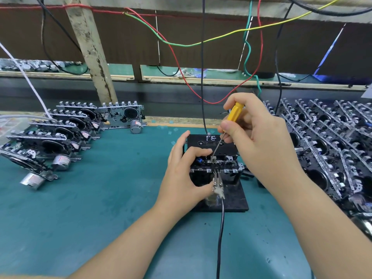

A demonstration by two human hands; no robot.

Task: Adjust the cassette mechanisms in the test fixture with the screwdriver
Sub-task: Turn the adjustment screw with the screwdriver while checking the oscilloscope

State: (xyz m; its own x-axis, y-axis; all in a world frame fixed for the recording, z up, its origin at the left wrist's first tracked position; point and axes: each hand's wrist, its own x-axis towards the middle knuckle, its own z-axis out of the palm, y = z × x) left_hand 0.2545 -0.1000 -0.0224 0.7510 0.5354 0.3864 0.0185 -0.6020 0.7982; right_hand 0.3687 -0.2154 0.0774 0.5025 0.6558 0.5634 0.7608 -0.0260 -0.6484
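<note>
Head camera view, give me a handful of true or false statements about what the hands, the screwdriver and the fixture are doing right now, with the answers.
1. The right hand holds a yellow-handled screwdriver. True.
2. The screwdriver tip is down on the cassette mechanism in the test fixture. True.
3. The left hand lies flat on the green mat, away from the fixture. False: it grips the left side of the mechanism and fixture.
4. The black cassette bears the white letters PE. True.
5. The alligator clip at the front of the mechanism is on a red wire. False: its lead is black.
6. Mechanisms are stacked only to the right. False: more mechanisms stand to the left.
</note>
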